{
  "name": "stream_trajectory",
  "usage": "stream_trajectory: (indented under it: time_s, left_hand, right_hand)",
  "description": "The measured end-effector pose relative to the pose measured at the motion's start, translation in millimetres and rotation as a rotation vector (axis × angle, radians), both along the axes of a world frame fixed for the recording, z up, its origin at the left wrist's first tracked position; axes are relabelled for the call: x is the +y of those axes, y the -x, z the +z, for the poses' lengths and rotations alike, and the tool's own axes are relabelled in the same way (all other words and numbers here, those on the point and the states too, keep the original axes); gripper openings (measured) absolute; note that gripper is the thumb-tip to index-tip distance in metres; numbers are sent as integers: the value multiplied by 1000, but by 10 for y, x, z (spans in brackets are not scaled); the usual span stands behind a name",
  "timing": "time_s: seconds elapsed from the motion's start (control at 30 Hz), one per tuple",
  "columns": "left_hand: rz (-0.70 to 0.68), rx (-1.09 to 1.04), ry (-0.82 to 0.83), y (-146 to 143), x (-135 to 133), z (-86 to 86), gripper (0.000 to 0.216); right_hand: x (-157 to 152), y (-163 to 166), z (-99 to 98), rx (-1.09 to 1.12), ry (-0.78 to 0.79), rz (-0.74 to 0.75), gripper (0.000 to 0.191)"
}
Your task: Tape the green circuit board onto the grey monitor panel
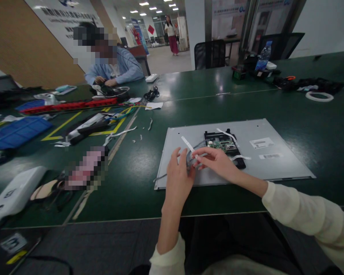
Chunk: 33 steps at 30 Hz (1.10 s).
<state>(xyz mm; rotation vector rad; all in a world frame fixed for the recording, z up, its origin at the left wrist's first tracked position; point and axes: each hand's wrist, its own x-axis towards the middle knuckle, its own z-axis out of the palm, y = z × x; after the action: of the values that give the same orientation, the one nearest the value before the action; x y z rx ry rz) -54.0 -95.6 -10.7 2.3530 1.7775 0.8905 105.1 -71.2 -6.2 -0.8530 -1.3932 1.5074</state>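
Note:
A flat light-grey panel [255, 130] lies on the green table, with a black bracket [240, 163] and a green circuit board [222, 145] on its middle. My left hand [179, 173] is over the panel's left part, its fingers curled around a looped bundle of grey cable [190, 157]. The thumb and fingers of my right hand [219, 162] pinch a white strip of tape [187, 143] beside that bundle. Other white strips [227, 133] stick to the bracket. The cable's contact with my left fingers is partly hidden.
To the left lie a pixelated phone-shaped thing [86, 168], a white box [17, 191], a blue tray [17, 131] and a wire bundle [88, 126]. A water bottle [263, 56] and a white ring [319, 96] are at the far right. Across the table sits a person [114, 65].

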Motion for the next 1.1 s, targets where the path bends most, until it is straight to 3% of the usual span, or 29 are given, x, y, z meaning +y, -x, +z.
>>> stream_trajectory:
  time_s: [0.2,0.33,0.6,0.8,0.97,1.1]
  left_hand:
    - [-52,-79,-59,31,0,30,42]
    - [-73,61,24,9,29,0,38]
    - [-45,276,197,-38,28,80,40]
    - [62,274,214,-145,142,183,42]
    - [125,241,212,-193,257,158,59]
    - [116,262,220,-176,260,128,59]
  right_hand:
    - [28,5,-40,-33,260,32,16]
    - [47,-10,-28,5,359,71,19]
    - [48,-34,36,-12,390,159,21]
    - [38,-72,-3,7,414,237,19]
    - [6,-113,20,-76,383,283,19]
    - [-38,-193,36,-149,352,312,24]
